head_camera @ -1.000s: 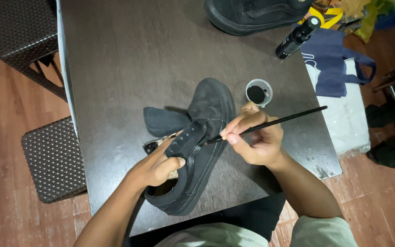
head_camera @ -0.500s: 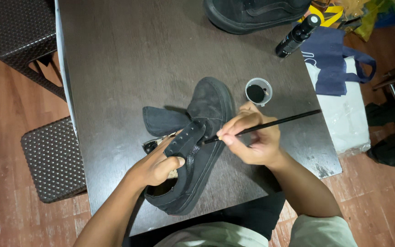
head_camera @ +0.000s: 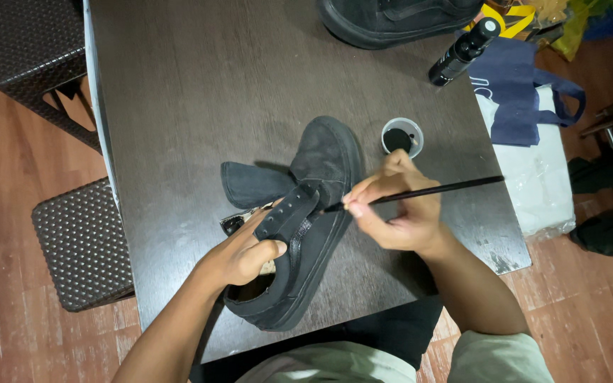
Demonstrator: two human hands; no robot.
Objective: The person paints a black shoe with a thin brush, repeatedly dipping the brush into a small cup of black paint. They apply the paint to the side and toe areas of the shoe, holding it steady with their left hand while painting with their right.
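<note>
Seen from above, a dark wooden table (head_camera: pixel 200 92) fills most of the view, standing on a reddish plank floor (head_camera: pixel 8 213), with a dark woven stool (head_camera: pixel 79 248) at its left edge. A black shoe (head_camera: pixel 306 213) lies on its side near the table's front edge, toe pointing away, tongue folded out to the left. A second black shoe (head_camera: pixel 391 21) sits at the far edge. Just off the table's right side, a navy cloth bag (head_camera: pixel 519 92) lies on a white plastic package (head_camera: pixel 540 177). A black bottle (head_camera: pixel 462 53) lies tilted near the far right corner. A small round white cup (head_camera: pixel 401 137) of black liquid stands just beside the shoe's toe. The left hand (head_camera: pixel 246 252) grasps the shoe at its opening, thumb pressed on the eyelet flap, fingers tucked inside. The right hand (head_camera: pixel 391 209) pinches a thin black brush (head_camera: pixel 420 193), its handle pointing right and its tip touching the shoe's side by the eyelets. Compared with half a second earlier, the brush lies a little flatter and both hands have barely shifted.
</note>
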